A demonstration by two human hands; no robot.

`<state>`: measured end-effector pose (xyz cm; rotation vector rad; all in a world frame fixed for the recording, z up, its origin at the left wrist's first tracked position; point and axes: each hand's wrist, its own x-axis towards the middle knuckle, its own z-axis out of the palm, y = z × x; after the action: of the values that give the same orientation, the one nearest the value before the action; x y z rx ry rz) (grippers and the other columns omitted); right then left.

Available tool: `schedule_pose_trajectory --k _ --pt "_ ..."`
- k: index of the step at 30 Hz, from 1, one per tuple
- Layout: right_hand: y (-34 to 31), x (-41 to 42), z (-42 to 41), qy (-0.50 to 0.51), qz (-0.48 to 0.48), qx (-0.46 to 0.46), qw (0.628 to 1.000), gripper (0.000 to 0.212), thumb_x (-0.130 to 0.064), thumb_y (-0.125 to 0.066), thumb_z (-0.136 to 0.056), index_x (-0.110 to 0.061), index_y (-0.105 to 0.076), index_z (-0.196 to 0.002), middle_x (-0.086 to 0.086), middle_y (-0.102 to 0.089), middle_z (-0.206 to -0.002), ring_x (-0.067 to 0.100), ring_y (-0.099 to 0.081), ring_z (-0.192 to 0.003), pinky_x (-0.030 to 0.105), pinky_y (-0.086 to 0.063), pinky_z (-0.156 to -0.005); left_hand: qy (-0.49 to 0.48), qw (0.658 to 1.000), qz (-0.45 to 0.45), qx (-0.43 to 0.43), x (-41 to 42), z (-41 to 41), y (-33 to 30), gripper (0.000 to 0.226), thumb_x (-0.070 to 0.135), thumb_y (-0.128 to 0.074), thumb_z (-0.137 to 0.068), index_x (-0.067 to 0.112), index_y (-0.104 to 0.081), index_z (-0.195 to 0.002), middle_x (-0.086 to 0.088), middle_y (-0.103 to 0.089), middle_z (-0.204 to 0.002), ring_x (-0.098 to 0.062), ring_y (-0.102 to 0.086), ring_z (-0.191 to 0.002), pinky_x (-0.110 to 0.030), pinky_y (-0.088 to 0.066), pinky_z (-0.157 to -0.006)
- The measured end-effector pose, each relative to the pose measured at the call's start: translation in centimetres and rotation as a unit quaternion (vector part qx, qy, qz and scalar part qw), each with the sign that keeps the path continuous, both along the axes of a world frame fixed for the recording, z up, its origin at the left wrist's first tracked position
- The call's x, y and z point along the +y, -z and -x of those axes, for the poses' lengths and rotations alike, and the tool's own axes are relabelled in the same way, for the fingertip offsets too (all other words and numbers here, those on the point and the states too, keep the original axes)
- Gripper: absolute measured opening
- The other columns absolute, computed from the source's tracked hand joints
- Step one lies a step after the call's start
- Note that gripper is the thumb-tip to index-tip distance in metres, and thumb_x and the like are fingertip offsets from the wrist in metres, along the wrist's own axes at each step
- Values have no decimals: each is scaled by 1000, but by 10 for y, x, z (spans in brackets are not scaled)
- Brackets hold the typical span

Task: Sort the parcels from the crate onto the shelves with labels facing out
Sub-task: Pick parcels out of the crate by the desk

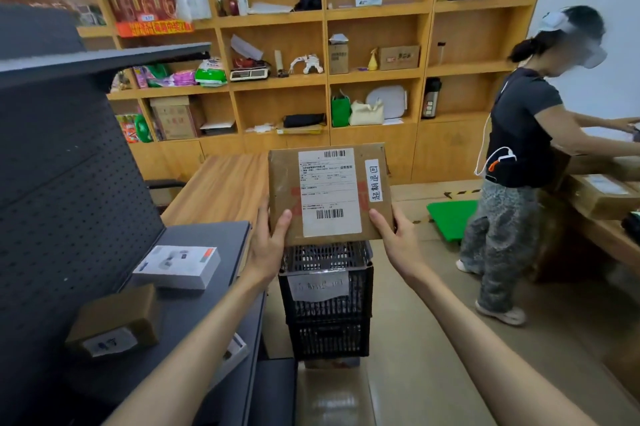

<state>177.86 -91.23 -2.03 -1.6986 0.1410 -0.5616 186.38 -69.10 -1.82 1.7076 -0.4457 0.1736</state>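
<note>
A flat brown cardboard parcel [287, 190] with a white shipping label and a handwritten sticker is held upright in front of me, label towards me. My left hand [266, 245] grips its lower left corner, thumb on the front. My right hand [394, 235] grips the lower right corner the same way. Directly below stands the black slatted crate [327, 301] with a paper note on its front, stacked on a second crate. To my left the dark metal shelf [207, 245] carries a white boxed parcel [178, 266] and a small brown parcel [116, 321].
A dark pegboard panel [62, 166] backs the metal shelf, with another shelf board above. A wooden table [221, 186] lies beyond it and a wooden wall unit [311, 79] holds assorted goods. At right another person [516, 155] works at a wooden counter; a green platform cart [450, 218] sits on the floor.
</note>
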Motion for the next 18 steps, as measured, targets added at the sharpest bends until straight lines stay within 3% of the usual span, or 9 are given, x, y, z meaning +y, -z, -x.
schedule_pose_trajectory --k 6,8,11,14,17,18 --pt "7 -51 -87 -20 0 12 1000 48 -36 -54 -98 -20 -45 -143 -17 -61 -121 -12 -60 -104 14 -54 -84 -16 999 -36 14 -44 -86 8 80 66 -51 -91 25 -27 -156 4 -40 -156 -13 -38 -144 -47 -32 -120" --pt "15 -70 -115 -30 -1 26 999 49 -35 -55 -98 -19 -44 -143 -15 -61 -121 -13 -61 -100 13 -55 -81 -21 998 -53 23 -60 -107 10 76 60 -51 -95 22 -27 -157 2 -40 -157 -14 -37 -144 -45 -31 -120" --pt "33 -90 -151 -34 -1 42 999 48 -30 -56 -98 -17 -43 -143 -11 -59 -123 -12 -58 -99 5 -49 -72 -31 997 -71 21 -77 -132 22 61 39 -50 -103 16 -28 -156 2 -41 -155 -11 -38 -141 -34 -31 -119" --pt "58 -102 -187 -44 -7 73 996 48 -29 -57 -98 -16 -44 -143 -9 -60 -126 -10 -58 -103 6 -49 -74 -16 995 -78 63 -87 -160 42 57 37 -48 -104 20 -29 -155 12 -42 -151 -3 -41 -136 -22 -35 -115" --pt "86 -110 -223 -51 -38 110 992 50 -32 -58 -97 -15 -44 -141 -7 -62 -128 -6 -62 -104 12 -53 -77 -16 991 -85 106 -94 -196 66 56 37 -49 -104 22 -30 -154 5 -49 -147 -7 -49 -131 -35 -40 -114" --pt "95 -112 -236 -49 -48 124 990 50 -33 -58 -97 -15 -44 -141 -6 -62 -128 -4 -63 -103 14 -54 -76 -16 989 -86 116 -96 -208 74 54 35 -49 -105 22 -31 -154 6 -51 -144 -4 -52 -127 -29 -42 -111"
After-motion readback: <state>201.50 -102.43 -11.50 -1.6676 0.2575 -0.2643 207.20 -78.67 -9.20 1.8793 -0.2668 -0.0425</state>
